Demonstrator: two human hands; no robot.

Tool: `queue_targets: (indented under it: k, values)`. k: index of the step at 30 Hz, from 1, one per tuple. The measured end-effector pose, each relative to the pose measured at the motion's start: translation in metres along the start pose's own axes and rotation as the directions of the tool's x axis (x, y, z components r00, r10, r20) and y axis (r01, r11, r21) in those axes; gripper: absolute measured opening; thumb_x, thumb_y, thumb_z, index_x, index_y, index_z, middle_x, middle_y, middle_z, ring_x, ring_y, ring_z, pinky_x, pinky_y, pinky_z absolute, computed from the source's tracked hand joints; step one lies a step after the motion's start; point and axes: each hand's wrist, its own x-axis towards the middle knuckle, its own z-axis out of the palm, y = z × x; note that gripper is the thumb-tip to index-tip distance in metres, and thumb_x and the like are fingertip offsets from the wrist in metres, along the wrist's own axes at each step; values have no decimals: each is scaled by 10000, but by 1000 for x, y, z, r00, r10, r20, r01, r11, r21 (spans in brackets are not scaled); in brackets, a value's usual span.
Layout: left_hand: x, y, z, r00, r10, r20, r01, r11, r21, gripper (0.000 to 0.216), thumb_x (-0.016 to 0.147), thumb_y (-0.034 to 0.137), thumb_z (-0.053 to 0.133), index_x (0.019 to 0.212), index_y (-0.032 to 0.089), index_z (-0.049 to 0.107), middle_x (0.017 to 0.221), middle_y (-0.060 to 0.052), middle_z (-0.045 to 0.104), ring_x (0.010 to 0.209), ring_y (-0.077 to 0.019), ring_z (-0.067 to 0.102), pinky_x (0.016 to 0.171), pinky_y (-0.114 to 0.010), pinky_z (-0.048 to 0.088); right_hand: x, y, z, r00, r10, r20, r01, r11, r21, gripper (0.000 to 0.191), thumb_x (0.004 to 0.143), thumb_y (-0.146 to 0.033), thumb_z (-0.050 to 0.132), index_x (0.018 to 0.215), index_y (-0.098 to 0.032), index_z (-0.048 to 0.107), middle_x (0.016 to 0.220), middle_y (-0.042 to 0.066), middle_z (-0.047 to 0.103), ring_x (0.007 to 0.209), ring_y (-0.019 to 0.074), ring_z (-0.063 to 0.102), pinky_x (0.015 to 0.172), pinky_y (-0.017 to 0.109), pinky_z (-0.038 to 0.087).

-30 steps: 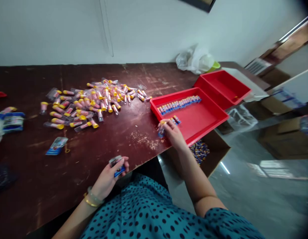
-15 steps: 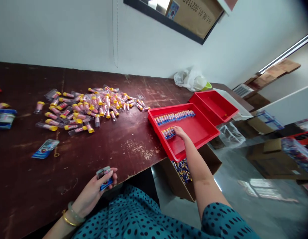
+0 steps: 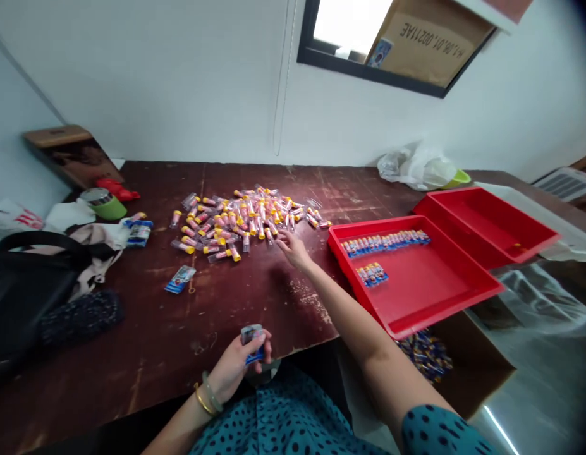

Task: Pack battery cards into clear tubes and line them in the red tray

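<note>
My left hand, near the table's front edge, is closed around a small stack of blue printed plastic sleeves. Over the right end of a pile of clear tubes with yellow caps and pink contents, my right hand reaches with its fingers apart and nothing visible in them. A red tray to the right holds blue-wrapped tubes: a long row along its back and a short group at its left. More blue sleeves lie left of my hands.
Another red tray stands behind the first. Below the table edge, a cardboard box contains many wrapped tubes. A black bag, a green-and-silver container and a leaning board occupy the left side. Plastic bags sit at the back.
My right hand has left the short group in the red tray and moved left to the tube pile. My left hand still holds the sleeves. The view has turned left.
</note>
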Motion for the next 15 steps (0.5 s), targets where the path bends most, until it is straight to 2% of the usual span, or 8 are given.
queue_targets:
  k: [2, 4, 7, 10, 12, 14, 15]
  values:
    - [-7, 5, 0, 999, 24, -46, -26, 999, -42, 304, 736, 367, 776, 955, 173, 696, 858, -59, 691, 760, -166, 656, 625, -247, 520, 26, -14, 27, 1000, 23, -18, -24, 998, -52, 477, 920, -241, 486, 1377, -117, 436, 1194, 140, 619, 1047, 193, 584, 938, 321, 446]
    - [-14, 9, -4, 995, 35, -93, -44, 995, -88, 296, 721, 355, 792, 941, 178, 703, 924, -70, 705, 834, -183, 663, 726, -290, 542, 44, -19, 40, 998, 53, -34, -56, 993, -108, 496, 902, -191, 474, 1385, -102, 415, 1309, 192, 522, 1163, 246, 505, 1008, 381, 389]
    - [-20, 12, -16, 989, 31, -142, -46, 994, -102, 285, 707, 387, 800, 866, 174, 697, 846, -59, 700, 782, -185, 668, 662, -282, 540, 50, -18, 43, 996, 93, -9, -93, 982, -166, 485, 843, -91, 464, 1328, -94, 465, 1287, 223, 496, 1137, 282, 494, 984, 408, 385]
    - [-21, 12, -29, 984, 36, -173, -50, 996, -78, 309, 680, 379, 824, 872, 174, 694, 763, -38, 688, 714, -169, 665, 590, -246, 518, 31, -12, 40, 993, 116, 16, -111, 975, -190, 406, 787, -55, 488, 1186, -99, 547, 1169, 212, 553, 1056, 280, 512, 942, 394, 393]
    - [-17, 12, -34, 984, 56, -169, -72, 993, -92, 346, 670, 351, 838, 932, 173, 698, 831, -54, 712, 773, -176, 680, 667, -265, 544, 6, -10, 38, 991, 133, 17, -128, 976, -177, 275, 799, -92, 494, 1060, -119, 576, 1056, 166, 594, 976, 252, 523, 899, 365, 403]
    - [-11, 15, -34, 985, 69, -160, -91, 987, -132, 372, 689, 356, 827, 978, 162, 696, 921, -83, 728, 862, -199, 689, 773, -317, 561, -27, -11, 37, 987, 158, 27, -152, 978, -144, 125, 848, -186, 488, 935, -148, 570, 887, 85, 601, 823, 199, 527, 789, 309, 425]
    - [-8, 16, -32, 984, 76, -162, -99, 984, -145, 372, 697, 368, 819, 975, 155, 693, 930, -91, 731, 877, -208, 692, 785, -334, 564, -47, -14, 37, 984, 171, 49, -164, 980, -111, 123, 877, -255, 480, 863, -161, 558, 789, 42, 575, 732, 169, 508, 713, 278, 423]
